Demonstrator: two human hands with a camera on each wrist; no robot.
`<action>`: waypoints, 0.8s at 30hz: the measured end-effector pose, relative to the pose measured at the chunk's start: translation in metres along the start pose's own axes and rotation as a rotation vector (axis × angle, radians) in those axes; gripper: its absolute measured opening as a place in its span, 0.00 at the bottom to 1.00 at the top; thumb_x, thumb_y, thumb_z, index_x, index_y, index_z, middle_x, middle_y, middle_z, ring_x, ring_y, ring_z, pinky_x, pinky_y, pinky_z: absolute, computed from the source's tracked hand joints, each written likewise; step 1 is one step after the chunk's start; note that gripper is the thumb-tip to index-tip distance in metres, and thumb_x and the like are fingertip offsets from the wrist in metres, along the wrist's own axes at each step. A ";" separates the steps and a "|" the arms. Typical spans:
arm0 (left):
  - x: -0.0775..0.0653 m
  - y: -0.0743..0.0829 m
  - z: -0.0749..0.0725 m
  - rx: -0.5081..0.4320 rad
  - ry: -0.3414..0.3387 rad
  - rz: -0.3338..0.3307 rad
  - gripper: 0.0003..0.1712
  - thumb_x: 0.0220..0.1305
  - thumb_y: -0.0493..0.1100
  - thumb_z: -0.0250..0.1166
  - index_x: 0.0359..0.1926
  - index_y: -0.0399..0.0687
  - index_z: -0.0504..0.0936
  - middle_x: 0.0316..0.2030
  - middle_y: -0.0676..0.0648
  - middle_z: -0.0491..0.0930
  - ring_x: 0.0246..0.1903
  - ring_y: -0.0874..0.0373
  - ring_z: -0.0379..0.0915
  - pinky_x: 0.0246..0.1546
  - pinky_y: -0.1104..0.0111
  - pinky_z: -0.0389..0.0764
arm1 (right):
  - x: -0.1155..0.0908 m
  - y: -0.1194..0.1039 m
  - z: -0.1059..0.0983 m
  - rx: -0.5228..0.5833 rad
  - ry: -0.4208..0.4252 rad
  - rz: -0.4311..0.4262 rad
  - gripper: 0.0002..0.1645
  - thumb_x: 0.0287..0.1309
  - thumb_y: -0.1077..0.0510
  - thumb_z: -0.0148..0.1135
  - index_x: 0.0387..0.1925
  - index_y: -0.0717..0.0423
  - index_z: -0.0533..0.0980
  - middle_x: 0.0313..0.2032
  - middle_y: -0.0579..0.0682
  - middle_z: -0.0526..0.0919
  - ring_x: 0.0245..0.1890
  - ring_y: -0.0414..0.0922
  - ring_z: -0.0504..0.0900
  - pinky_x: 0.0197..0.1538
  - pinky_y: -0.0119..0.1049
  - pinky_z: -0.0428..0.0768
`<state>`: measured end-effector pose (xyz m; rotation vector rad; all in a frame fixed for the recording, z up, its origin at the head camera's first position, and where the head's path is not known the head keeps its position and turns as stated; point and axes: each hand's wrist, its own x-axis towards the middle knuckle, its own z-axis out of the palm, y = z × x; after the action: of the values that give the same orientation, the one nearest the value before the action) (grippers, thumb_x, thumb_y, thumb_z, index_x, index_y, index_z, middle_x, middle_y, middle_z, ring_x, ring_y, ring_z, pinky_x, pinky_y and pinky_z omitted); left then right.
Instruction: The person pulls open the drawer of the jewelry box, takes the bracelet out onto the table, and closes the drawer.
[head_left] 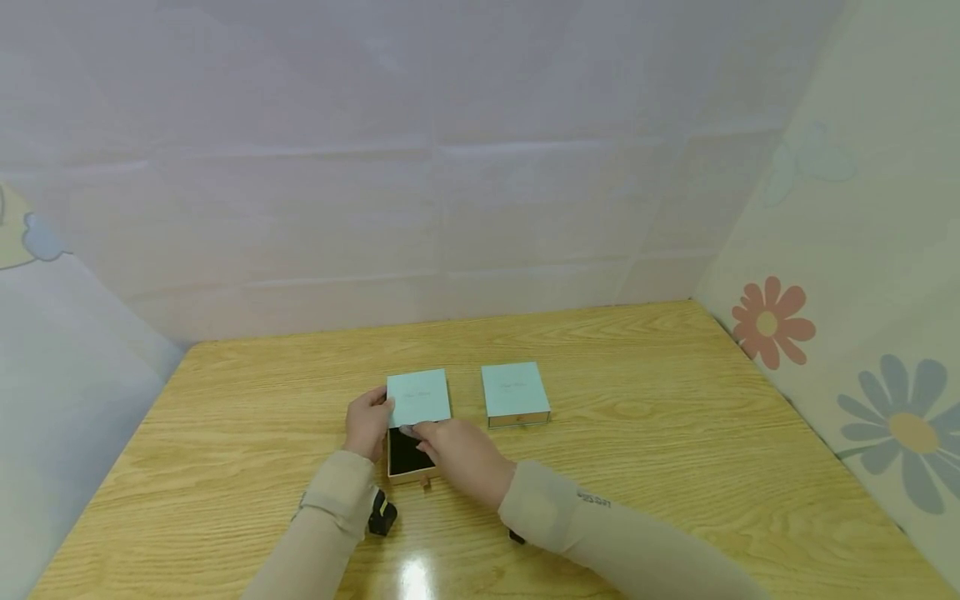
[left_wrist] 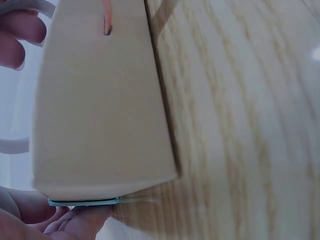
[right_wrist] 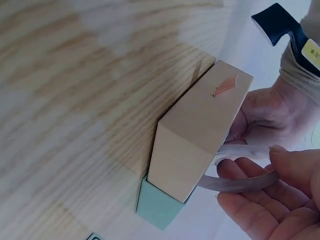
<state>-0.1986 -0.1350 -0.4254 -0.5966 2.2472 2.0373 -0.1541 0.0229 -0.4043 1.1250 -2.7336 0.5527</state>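
A jewelry box lies on the table, its pale teal sleeve (head_left: 417,398) at the back and its beige drawer (head_left: 410,477) pulled out toward me, showing a black inside. My left hand (head_left: 365,425) holds the sleeve by its left side, thumb near the top edge. Over the drawer, my right hand (head_left: 467,457) pinches a greyish translucent bangle (right_wrist: 240,184) between thumb and fingers. Part of that bangle dips behind the drawer wall (right_wrist: 182,155) in the right wrist view. An orange ribbon tab (right_wrist: 226,87) sticks out of the drawer front.
To the right stands a second teal box (head_left: 514,390), closed, with its own ribbon tab in front. Both sit on a wooden table (head_left: 637,433) backed by a pale fabric wall (head_left: 450,208). A black wrist device (head_left: 382,513) hangs beside the left sleeve cuff.
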 end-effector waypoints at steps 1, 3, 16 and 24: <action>0.000 0.000 0.000 0.003 0.000 0.000 0.24 0.74 0.31 0.47 0.68 0.26 0.62 0.65 0.28 0.63 0.64 0.37 0.60 0.64 0.51 0.64 | 0.000 0.001 0.000 0.030 0.008 0.008 0.10 0.63 0.63 0.63 0.45 0.61 0.81 0.36 0.51 0.86 0.32 0.38 0.84 0.32 0.19 0.76; 0.001 -0.001 0.000 0.010 -0.001 0.004 0.24 0.74 0.31 0.47 0.68 0.26 0.62 0.65 0.28 0.63 0.65 0.37 0.59 0.64 0.51 0.64 | -0.001 0.003 -0.001 0.109 0.014 0.033 0.10 0.64 0.63 0.62 0.45 0.63 0.81 0.36 0.52 0.86 0.29 0.37 0.83 0.30 0.20 0.75; 0.001 -0.002 0.001 -0.006 0.003 0.032 0.24 0.73 0.29 0.47 0.67 0.25 0.62 0.64 0.27 0.64 0.65 0.37 0.59 0.64 0.51 0.64 | -0.005 0.015 -0.007 0.453 0.056 0.178 0.12 0.67 0.65 0.56 0.48 0.66 0.80 0.35 0.57 0.84 0.18 0.34 0.68 0.26 0.27 0.72; 0.001 -0.002 0.001 -0.005 -0.002 0.027 0.24 0.74 0.30 0.47 0.67 0.25 0.62 0.65 0.27 0.63 0.66 0.37 0.57 0.65 0.51 0.63 | -0.008 0.019 -0.006 0.594 0.073 0.254 0.12 0.67 0.67 0.56 0.47 0.68 0.80 0.37 0.60 0.84 0.32 0.47 0.84 0.33 0.29 0.80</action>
<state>-0.1991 -0.1343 -0.4279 -0.5674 2.2614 2.0555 -0.1623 0.0429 -0.4062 0.8160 -2.7329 1.4801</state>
